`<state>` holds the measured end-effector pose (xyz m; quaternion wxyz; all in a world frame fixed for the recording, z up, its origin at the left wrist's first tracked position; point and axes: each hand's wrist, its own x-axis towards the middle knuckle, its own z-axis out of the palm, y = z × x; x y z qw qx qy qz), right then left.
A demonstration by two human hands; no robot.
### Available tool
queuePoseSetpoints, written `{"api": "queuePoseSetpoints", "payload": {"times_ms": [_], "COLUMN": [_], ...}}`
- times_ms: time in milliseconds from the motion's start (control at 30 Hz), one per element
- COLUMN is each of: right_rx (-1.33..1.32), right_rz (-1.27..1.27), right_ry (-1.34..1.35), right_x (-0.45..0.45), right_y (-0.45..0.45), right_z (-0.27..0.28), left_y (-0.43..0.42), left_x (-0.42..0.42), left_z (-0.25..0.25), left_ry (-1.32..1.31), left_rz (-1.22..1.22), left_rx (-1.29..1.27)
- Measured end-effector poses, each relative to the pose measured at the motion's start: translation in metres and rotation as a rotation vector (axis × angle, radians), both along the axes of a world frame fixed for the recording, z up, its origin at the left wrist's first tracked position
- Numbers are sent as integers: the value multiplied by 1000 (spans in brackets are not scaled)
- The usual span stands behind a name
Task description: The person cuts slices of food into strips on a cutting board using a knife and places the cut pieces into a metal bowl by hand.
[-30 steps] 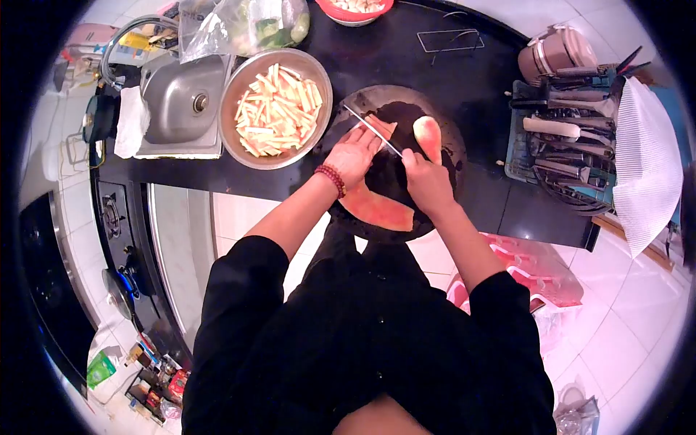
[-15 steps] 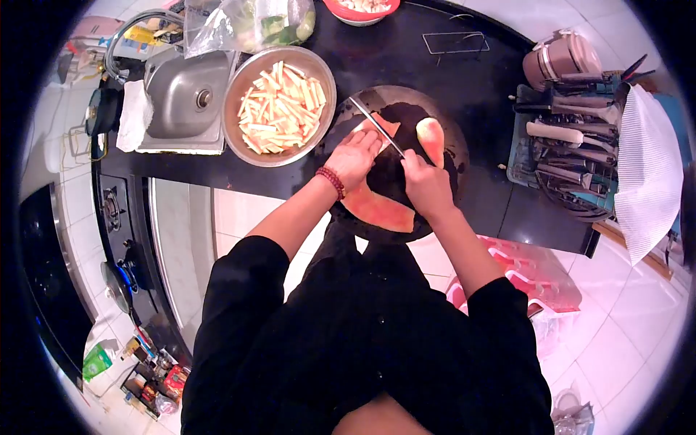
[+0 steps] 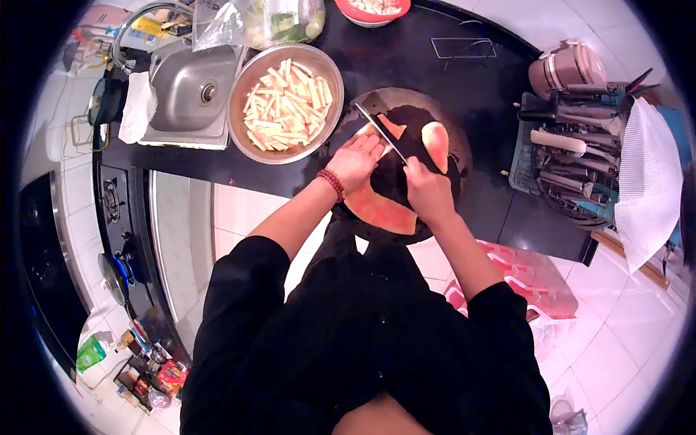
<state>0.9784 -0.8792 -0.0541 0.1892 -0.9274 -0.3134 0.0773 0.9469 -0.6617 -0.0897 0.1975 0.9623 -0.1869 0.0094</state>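
A knife point(image 3: 382, 133) is gripped by its handle in my right hand point(image 3: 429, 190), its blade slanting up and left over the dark round board point(image 3: 453, 123). My left hand point(image 3: 355, 161), with a red bead bracelet, presses closed fingers on a pale orange piece just left of the blade. Beyond the blade lies a small cut piece point(image 3: 392, 127). A rounded piece point(image 3: 436, 147) rests at the board's right. Below my hands is a long curved slice point(image 3: 380, 210). Left of the board stands a metal bowl point(image 3: 237, 106) full of cut strips point(image 3: 290, 109).
A sink point(image 3: 190, 90) with a white cloth point(image 3: 138, 109) is on the left. At the back are a plastic bag point(image 3: 279, 20), a red bowl point(image 3: 372, 11) and a wire stand point(image 3: 464, 48). A utensil rack point(image 3: 573, 145) stands at the right.
The small piece now lies separate on the right side of the blade. The view has shifted slightly, while both hands stay over the board.
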Motion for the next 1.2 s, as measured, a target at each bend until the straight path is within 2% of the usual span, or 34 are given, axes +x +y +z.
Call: {"api": "queuePoseSetpoints", "payload": {"times_ms": [67,200,400,533,600,767,867,967,1200], "right_rx": [-99,-74,-91,14,-96,-6,-44,-6,-28], "right_rz": [20,43,55,26,31,48,64,86,111], "right_ry": [102,68,77,73,148,95,110,34,57], "right_x": [-5,-1,-1,-7,-7,-6,-6,-6,-10], "right_y": [-2,1,0,1,0,0,-4,-2,-1], "right_z": [-8,8,-1,8,-3,14,-5,4,2], "left_y": [-1,-1,1,1,1,4,2,3,5], "left_x": [-2,-5,-5,-11,-11,-14,-17,-22,-25], "left_z": [3,6,6,3,5,3,4,2,6], "left_ry": [-67,10,-55,-53,-69,-53,-53,-29,-56], "left_rz": [-2,-3,0,-12,-19,-12,-16,-11,3], "left_rx": [-10,22,1,-24,-33,-25,-36,-35,-10]}}
